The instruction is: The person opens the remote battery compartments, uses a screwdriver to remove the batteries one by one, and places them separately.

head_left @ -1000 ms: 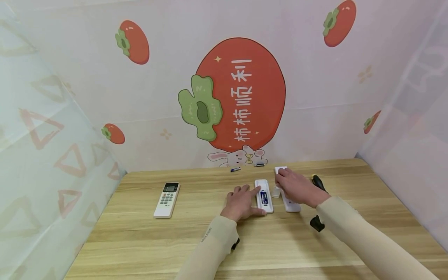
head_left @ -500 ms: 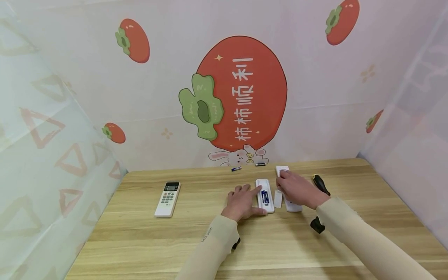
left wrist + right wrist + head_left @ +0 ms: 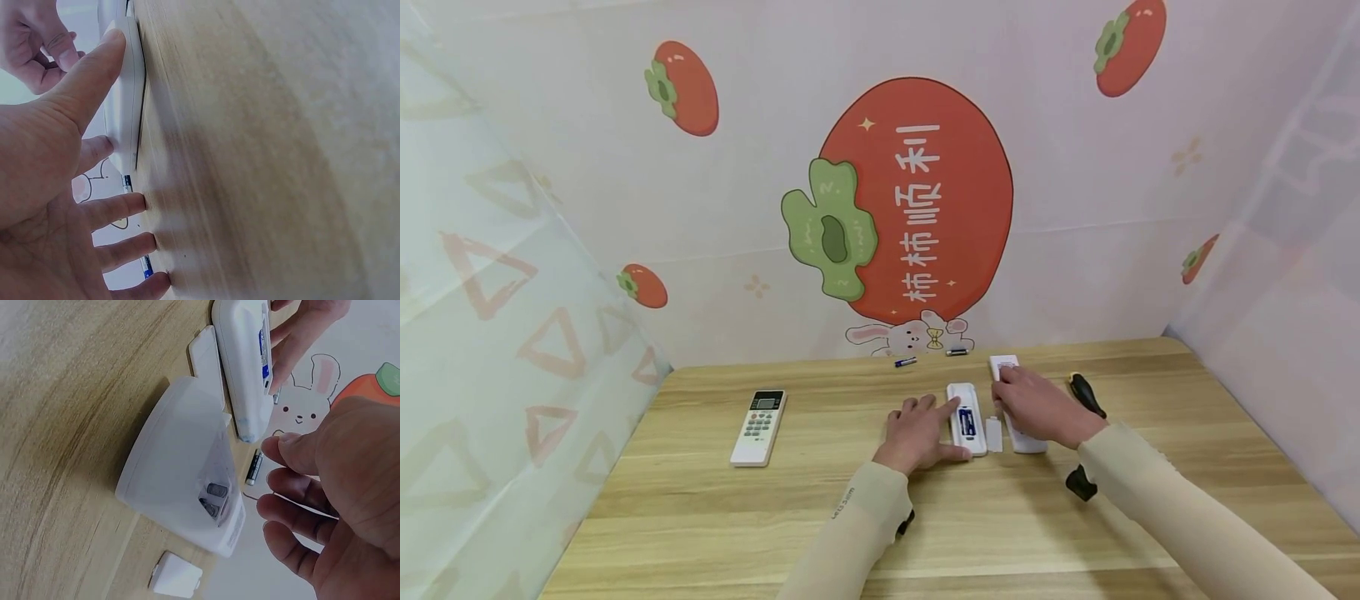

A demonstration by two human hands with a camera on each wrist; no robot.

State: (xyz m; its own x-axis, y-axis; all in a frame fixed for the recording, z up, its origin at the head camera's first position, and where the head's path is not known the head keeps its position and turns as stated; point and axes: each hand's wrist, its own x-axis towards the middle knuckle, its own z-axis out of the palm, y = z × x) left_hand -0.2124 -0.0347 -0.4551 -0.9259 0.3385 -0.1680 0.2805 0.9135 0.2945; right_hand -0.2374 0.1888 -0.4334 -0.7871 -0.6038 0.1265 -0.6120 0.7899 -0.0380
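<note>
A white remote control [image 3: 957,393] lies face down in front of my left hand [image 3: 913,437], two blue batteries [image 3: 967,422] showing in its uncovered compartment. My left thumb and index finger stretch out and touch its edge; the other fingers rest on the table. Flat beside its right side lies a white battery cover [image 3: 994,435]. Over a second white remote [image 3: 1028,442] is my right hand [image 3: 1037,400], which partly hides it in the head view. In the right wrist view this hand's fingers are loosely curled with nothing between them, and dark shapes show in that remote's opening.
A third remote with keypad and screen [image 3: 758,429] lies face up at the left. Two loose batteries, one blue [image 3: 906,362] and one dark [image 3: 957,352], lie along the back edge. A black-and-yellow handle [image 3: 1084,393] lies right. Another white cover [image 3: 177,575] shows in the right wrist view.
The white cover, earlier tilted at my right fingertips, has come away from them and moved toward me, now flat beside the left-hand remote. Both hands have stayed almost in place.
</note>
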